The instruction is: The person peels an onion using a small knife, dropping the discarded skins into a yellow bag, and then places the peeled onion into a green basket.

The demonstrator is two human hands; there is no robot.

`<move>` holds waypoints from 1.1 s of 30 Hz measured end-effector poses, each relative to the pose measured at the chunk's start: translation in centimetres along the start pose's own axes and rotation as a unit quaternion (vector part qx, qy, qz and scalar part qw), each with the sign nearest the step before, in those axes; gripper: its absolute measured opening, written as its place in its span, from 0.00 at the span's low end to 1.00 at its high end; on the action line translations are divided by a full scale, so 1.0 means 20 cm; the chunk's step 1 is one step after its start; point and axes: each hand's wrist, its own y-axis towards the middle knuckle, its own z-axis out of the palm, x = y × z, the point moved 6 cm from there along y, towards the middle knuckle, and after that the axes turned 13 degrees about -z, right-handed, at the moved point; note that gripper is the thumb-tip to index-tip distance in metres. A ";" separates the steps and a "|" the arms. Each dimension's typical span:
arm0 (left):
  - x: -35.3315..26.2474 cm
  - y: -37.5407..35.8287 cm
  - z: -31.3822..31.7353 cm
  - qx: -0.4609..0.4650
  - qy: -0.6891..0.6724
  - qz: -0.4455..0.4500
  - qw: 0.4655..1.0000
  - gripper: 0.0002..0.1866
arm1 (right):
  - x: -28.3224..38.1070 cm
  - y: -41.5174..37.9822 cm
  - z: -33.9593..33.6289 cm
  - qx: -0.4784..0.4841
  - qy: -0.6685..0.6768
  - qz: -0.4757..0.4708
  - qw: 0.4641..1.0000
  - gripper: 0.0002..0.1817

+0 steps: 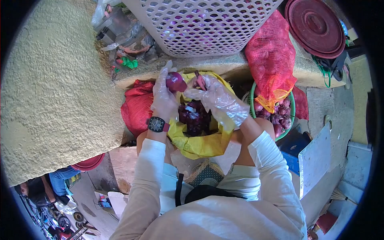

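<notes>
My left hand (163,96), in a clear plastic glove, is closed around a red onion (176,82). My right hand (216,96), gloved the same way, is beside the onion with its fingers pinched on a small pinkish-red strip (201,83); I cannot tell exactly what that is. Both hands are over a yellow sack (200,147) with its mouth spread wide between my knees. Dark purple onion skins (194,120) lie inside the sack.
A white perforated basket (212,50) with purple contents stands on the ledge ahead. On the right, a red mesh sack (270,52) leans over a green-rimmed basin (295,110) of onions (282,116). A red sack (138,106) lies left, beside the rough wall (60,88).
</notes>
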 end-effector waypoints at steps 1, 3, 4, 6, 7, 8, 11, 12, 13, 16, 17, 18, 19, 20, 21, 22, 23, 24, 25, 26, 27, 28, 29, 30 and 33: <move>0.00 -0.02 -0.02 -0.002 0.000 0.000 1.000 0.21 | -0.01 0.00 0.01 0.032 -0.003 0.013 0.999 0.15; -0.09 -0.13 0.04 -0.001 0.286 0.220 0.933 0.21 | 0.00 -0.02 0.01 0.053 0.034 0.003 0.998 0.15; -0.12 -0.12 0.07 -0.001 0.286 0.221 0.933 0.21 | 0.01 -0.02 0.02 0.074 0.070 -0.008 0.995 0.16; -0.01 -0.03 0.05 0.036 -0.181 -0.099 0.978 0.22 | 0.03 -0.02 -0.02 0.103 -0.011 -0.042 0.994 0.20; -0.02 -0.01 0.04 0.035 -0.181 -0.099 0.978 0.22 | 0.08 -0.04 -0.04 0.097 -0.048 -0.028 0.994 0.22; -0.01 0.00 0.03 0.061 -0.195 -0.118 0.972 0.23 | 0.10 -0.06 -0.05 0.091 -0.084 -0.015 0.992 0.23; -0.03 -0.02 0.05 0.085 -0.190 -0.132 0.969 0.23 | -0.09 0.02 -0.10 0.117 -0.253 -0.031 0.960 0.26; -0.04 -0.02 0.06 0.083 -0.170 -0.127 0.974 0.23 | -0.12 0.04 -0.09 0.117 -0.254 -0.031 0.960 0.26; -0.04 -0.02 0.05 0.083 -0.170 -0.127 0.974 0.23 | -0.14 0.05 -0.08 0.125 -0.271 -0.034 0.954 0.26; -0.04 0.00 0.03 0.071 -0.099 -0.084 0.989 0.24 | -0.14 0.05 -0.05 0.109 -0.262 -0.059 0.957 0.28; -0.03 0.00 0.03 0.057 -0.073 -0.077 0.993 0.24 | -0.11 0.06 -0.05 0.086 -0.235 -0.081 0.965 0.28; -0.04 -0.01 0.03 0.043 -0.047 -0.071 0.995 0.25 | -0.09 0.06 -0.04 0.086 -0.234 -0.082 0.965 0.28; -0.05 -0.02 0.04 0.043 -0.047 -0.071 0.995 0.25 | -0.06 0.06 -0.05 0.080 -0.260 -0.097 0.957 0.28; -0.06 -0.04 0.05 0.053 -0.018 -0.064 0.996 0.25 | -0.03 0.06 -0.06 0.074 -0.285 -0.111 0.949 0.28; -0.06 -0.05 0.07 0.064 0.011 -0.057 0.996 0.25 | -0.01 0.06 -0.06 0.074 -0.286 -0.111 0.949 0.28; -0.06 -0.05 0.07 0.065 0.011 -0.057 0.996 0.25 | 0.02 0.06 -0.07 0.062 -0.265 -0.123 0.954 0.26; -0.05 -0.05 0.09 0.080 0.026 -0.070 0.994 0.25 | 0.04 0.06 -0.07 0.051 -0.243 -0.136 0.959 0.26; -0.04 -0.05 0.10 0.095 0.040 -0.084 0.991 0.25 | 0.03 0.07 -0.07 0.051 -0.243 -0.136 0.959 0.26; -0.03 -0.05 0.11 0.095 0.040 -0.084 0.991 0.25 | 0.03 0.07 -0.08 0.030 -0.247 -0.177 0.952 0.28; -0.01 -0.06 0.13 0.111 0.050 -0.087 0.989 0.25 | 0.04 0.07 -0.08 0.009 -0.250 -0.217 0.943 0.32; 0.00 -0.07 0.15 0.127 0.059 -0.091 0.986 0.25 | 0.04 0.07 -0.08 0.008 -0.250 -0.217 0.944 0.32; 0.00 -0.08 0.17 0.127 0.059 -0.091 0.986 0.25 | 0.06 0.06 -0.09 -0.004 -0.291 -0.225 0.930 0.32; 0.02 -0.09 0.19 0.123 0.042 -0.111 0.985 0.26 | 0.07 0.06 -0.09 -0.016 -0.331 -0.232 0.914 0.33; 0.03 -0.10 0.20 0.120 0.025 -0.131 0.984 0.27 | 0.08 0.06 -0.09 -0.017 -0.332 -0.232 0.914 0.33; 0.04 -0.13 0.22 0.122 0.036 -0.132 0.983 0.28 | 0.09 0.05 -0.08 -0.010 -0.320 -0.220 0.921 0.31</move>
